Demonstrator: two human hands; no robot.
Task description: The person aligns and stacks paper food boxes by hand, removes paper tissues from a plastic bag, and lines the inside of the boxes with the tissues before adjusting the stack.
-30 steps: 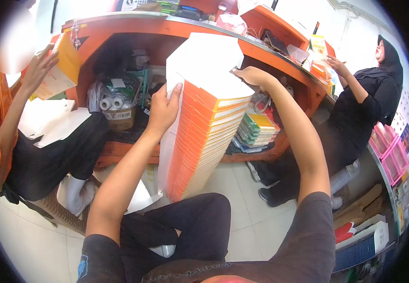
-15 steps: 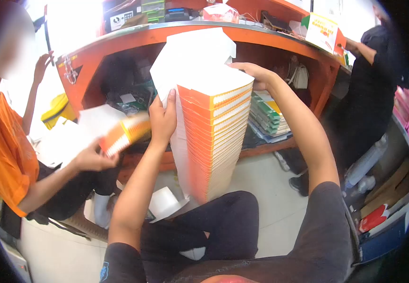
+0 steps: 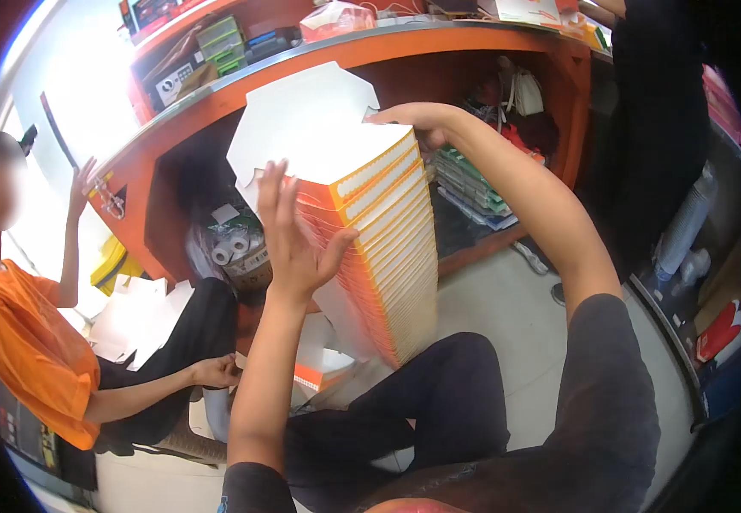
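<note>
A tall stack of nested cardboard boxes (image 3: 370, 231), orange and yellow outside and white inside, rises in front of my legs. A wide white flap (image 3: 302, 120) stands up on its top. My left hand (image 3: 294, 244) lies along the stack's orange left side, fingers stretched and thumb apart. At the far right top corner, my right hand (image 3: 422, 124) is bent round the stack's edge, its fingertips partly hidden. Another white and orange box (image 3: 323, 359) sits low behind my left forearm.
At the left sits a person in an orange shirt (image 3: 37, 350), with white cardboard sheets (image 3: 140, 316) beside them. An orange counter (image 3: 490, 47) stands ahead, its shelf holding green-and-white bundles (image 3: 473, 188). Another person in dark clothes (image 3: 661, 128) stands at the right.
My left hand has shifted from the flap's edge onto the stack's side, its fingers spreading. The co-worker on the left has lowered the orange box they held. The view has turned.
</note>
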